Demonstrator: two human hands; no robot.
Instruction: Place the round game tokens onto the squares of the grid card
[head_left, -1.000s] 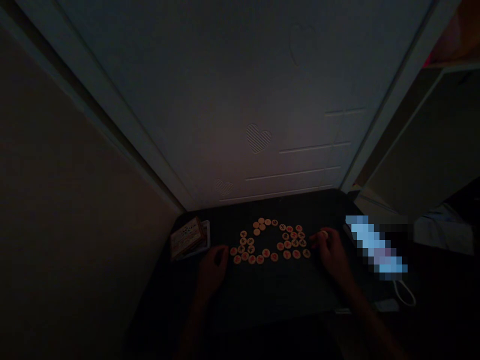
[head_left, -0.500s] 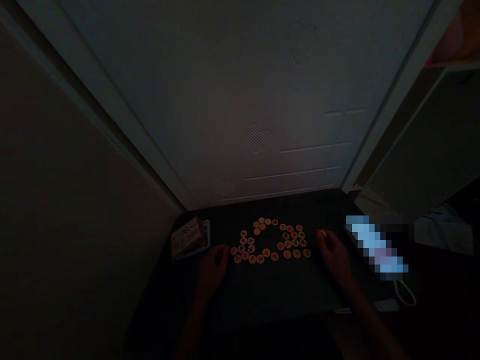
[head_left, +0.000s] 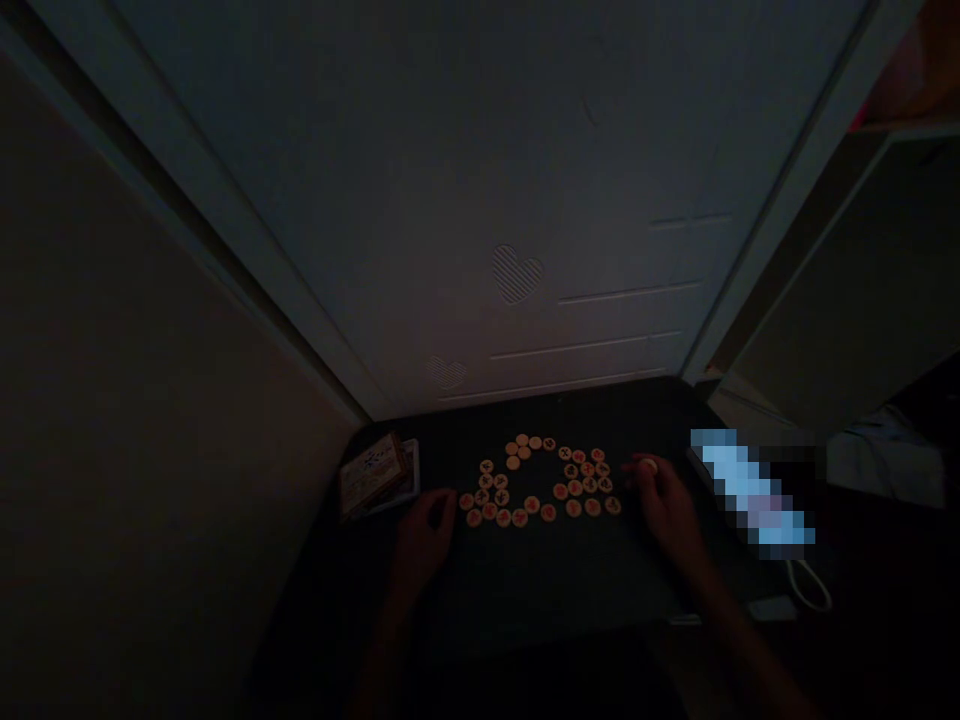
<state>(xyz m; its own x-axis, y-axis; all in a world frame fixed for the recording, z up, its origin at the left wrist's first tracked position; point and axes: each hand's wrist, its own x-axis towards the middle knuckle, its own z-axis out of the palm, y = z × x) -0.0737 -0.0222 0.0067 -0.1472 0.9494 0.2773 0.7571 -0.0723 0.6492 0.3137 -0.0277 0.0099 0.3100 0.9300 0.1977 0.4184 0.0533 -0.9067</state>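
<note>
Several round wooden game discs (head_left: 541,482) with red and black marks lie spread on a dark table (head_left: 540,590). My right hand (head_left: 664,505) is at the right edge of the spread, fingers pinched on one pale disc (head_left: 649,466). Resting at the left edge of the spread is my left hand (head_left: 424,535), with its fingers curled beside the nearest discs; nothing shows in it. The scene is very dark.
A small printed box (head_left: 375,475) lies on the table to the left of the discs. A bluish blurred object (head_left: 754,495) and a white cable (head_left: 810,590) lie at the right. A door with heart patterns (head_left: 517,275) rises behind the table.
My right hand has shifted slightly with the pale disc between its fingers. The left hand and the spread of discs stay in place.
</note>
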